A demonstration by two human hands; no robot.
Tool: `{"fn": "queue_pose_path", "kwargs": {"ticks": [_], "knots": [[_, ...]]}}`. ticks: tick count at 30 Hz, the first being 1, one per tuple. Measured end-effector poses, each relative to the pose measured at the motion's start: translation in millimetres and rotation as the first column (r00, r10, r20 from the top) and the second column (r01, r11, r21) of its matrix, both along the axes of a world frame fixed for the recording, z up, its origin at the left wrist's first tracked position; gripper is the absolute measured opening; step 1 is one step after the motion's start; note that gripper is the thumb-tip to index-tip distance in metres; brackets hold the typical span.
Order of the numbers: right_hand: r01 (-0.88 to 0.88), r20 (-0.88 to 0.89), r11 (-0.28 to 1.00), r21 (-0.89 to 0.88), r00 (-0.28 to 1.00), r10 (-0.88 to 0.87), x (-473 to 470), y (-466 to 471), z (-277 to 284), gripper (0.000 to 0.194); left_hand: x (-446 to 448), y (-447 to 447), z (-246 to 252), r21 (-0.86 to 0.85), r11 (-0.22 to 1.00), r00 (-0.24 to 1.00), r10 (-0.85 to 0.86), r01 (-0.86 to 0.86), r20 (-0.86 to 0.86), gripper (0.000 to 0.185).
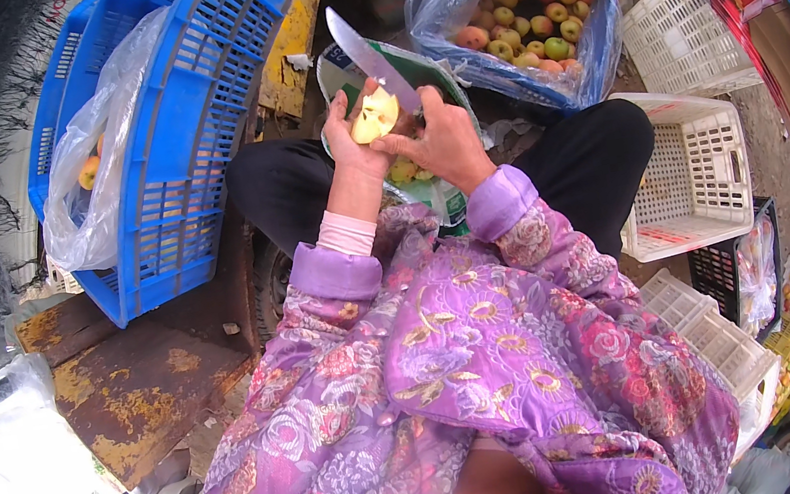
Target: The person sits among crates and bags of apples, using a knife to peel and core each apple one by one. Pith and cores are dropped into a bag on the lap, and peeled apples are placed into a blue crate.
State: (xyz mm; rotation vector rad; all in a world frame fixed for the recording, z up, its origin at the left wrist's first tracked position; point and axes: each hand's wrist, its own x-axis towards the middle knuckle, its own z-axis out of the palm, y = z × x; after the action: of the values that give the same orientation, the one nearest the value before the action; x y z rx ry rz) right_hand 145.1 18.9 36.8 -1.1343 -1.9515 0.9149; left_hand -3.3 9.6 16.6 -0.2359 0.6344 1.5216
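My left hand point(356, 148) holds a piece of cut apple point(375, 115), its pale yellow flesh and core hollows facing up. In my right hand point(447, 139) is a kitchen knife point(368, 54), its broad blade pointing up and to the left, close beside the apple. The knife's handle is hidden by my fingers. Both hands are held over an open green and white woven sack point(441, 62) between my knees. Apple pieces point(405, 170) lie inside the sack, partly covered by my hands.
Beyond the sack, a blue plastic-lined crate point(532, 87) holds many apples point(534, 7). Blue plastic crates point(162, 151) stand at my left, above a rusty metal plate point(141, 381). White crates point(716, 164) are at my right, with a black crate point(717, 277) nearby.
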Motion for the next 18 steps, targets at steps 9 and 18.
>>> {"fn": "queue_pose_path", "kwargs": {"ticks": [9, 18], "knots": [[-0.081, -0.009, 0.992, -0.099, 0.997, 0.080, 1, -2, -6, 0.078, 15, 6, 12, 0.044, 0.997, 0.998, 0.058, -0.060, 0.031, 0.050], [-0.110, -0.191, 0.960, -0.257, 0.980, 0.061, -2, -2, -13, 0.057, 4, 14, -6, -0.027, 0.999, 0.999, 0.044, -0.044, 0.013, 0.056]]}}
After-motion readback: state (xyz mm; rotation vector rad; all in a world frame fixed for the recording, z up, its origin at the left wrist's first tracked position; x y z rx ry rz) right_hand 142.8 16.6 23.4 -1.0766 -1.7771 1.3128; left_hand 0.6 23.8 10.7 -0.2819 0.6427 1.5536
